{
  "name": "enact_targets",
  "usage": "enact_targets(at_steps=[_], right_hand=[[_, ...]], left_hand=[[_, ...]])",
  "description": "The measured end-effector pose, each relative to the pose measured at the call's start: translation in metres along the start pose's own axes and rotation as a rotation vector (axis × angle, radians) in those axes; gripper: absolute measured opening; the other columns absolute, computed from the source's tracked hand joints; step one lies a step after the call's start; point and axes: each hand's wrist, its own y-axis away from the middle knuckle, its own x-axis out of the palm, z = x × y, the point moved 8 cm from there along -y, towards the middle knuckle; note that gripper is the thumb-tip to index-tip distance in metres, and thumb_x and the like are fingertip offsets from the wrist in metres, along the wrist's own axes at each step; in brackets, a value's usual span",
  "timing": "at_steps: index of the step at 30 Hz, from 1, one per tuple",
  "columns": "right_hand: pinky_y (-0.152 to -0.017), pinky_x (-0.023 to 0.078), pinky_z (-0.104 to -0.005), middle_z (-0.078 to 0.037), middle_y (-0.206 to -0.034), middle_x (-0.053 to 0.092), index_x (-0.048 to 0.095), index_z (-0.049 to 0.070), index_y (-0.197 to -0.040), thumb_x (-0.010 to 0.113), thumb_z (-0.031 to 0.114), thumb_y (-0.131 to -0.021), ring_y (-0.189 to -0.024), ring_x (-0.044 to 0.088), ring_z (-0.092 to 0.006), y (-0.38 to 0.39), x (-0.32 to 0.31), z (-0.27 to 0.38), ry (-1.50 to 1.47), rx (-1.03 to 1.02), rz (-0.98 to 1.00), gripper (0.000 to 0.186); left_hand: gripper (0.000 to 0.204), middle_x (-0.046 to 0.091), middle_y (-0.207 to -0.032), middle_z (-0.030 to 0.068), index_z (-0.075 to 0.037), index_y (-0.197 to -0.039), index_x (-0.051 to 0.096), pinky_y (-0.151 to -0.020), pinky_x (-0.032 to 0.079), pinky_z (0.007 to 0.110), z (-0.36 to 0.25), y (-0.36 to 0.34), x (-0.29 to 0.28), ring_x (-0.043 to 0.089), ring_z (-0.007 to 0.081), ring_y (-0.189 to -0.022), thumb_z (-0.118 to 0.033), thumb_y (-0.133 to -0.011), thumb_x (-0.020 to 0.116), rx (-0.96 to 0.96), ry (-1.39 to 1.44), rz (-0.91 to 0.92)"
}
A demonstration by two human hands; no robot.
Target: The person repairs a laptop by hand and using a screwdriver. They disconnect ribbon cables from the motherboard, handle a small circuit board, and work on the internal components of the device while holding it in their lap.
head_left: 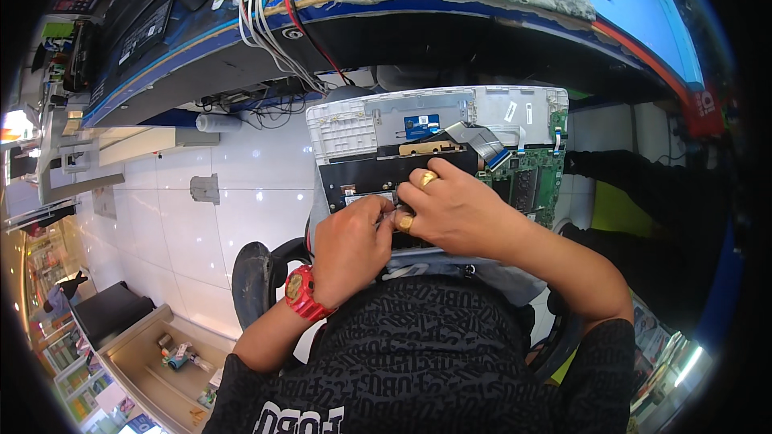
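Lengthwise, the laptop base spans left-right, pale edge farthest; left hand and right hand bunch fingertips, grip unclear.

Floor's all glossy white tile with little light spots bouncing off it, plus one scruffy grey patch over on the left, and a big dark workbench with a worn blue edge runs right across the top, bowed by the fisheye. Left side's pretty busy: some pale furniture partway up, then a beige open-topped drawer or box lower down and packed shelves at the rim. Lighting-wise there's a bright white glow far left and a slim strip light lower right.
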Motion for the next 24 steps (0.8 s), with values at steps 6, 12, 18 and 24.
enact_targets(at_steps=[6, 12, 18, 24], right_hand=[[-0.112, 0.045, -0.0533, -0.009, -0.102, 0.063, 0.071, 0.007, -0.099, 0.068, 0.012, -0.085, -0.105, 0.064, -0.0290, 0.034, -0.018, -0.028, -0.044, 0.190, -0.270, 0.015], [-0.114, 0.043, -0.0582, -0.012, -0.106, 0.065, 0.073, 0.004, -0.101, 0.070, 0.006, -0.075, -0.108, 0.064, -0.0308, 0.065, -0.012, -0.029, -0.090, 0.373, -0.426, 0.026], [-0.116, 0.041, -0.0594, -0.011, -0.107, 0.066, 0.075, 0.005, -0.104, 0.069, 0.008, -0.078, -0.108, 0.065, -0.0295, 0.071, 0.001, -0.008, -0.072, 0.380, -0.404, 0.026], [-0.118, 0.038, -0.0609, -0.011, -0.112, 0.066, 0.074, 0.005, -0.113, 0.064, 0.017, -0.086, -0.112, 0.063, -0.0280, 0.058, 0.013, 0.012, -0.041, 0.328, -0.381, 0.031]], left_hand=[[0.012, 0.074, -0.087, 0.0134, -0.003, -0.094, 0.074, -0.068, 0.054, 0.042, -0.004, -0.001, 0.001, 0.071, 0.0336, -0.075, -0.015, -0.095, 0.073, 0.041, 0.043, -0.043], [0.011, 0.073, -0.085, 0.0128, -0.003, -0.094, 0.075, -0.065, 0.054, 0.042, -0.005, -0.001, 0.003, 0.071, 0.0326, -0.073, -0.014, -0.094, 0.073, 0.084, 0.019, -0.060], [0.010, 0.073, -0.085, 0.0124, -0.004, -0.095, 0.075, -0.064, 0.054, 0.041, -0.009, 0.000, 0.005, 0.071, 0.0321, -0.074, -0.014, -0.094, 0.073, 0.091, 0.000, -0.058], [0.009, 0.071, -0.085, 0.0115, -0.005, -0.097, 0.075, -0.062, 0.053, 0.040, -0.015, 0.001, 0.004, 0.070, 0.0319, -0.072, -0.013, -0.094, 0.073, 0.147, -0.006, -0.093]])
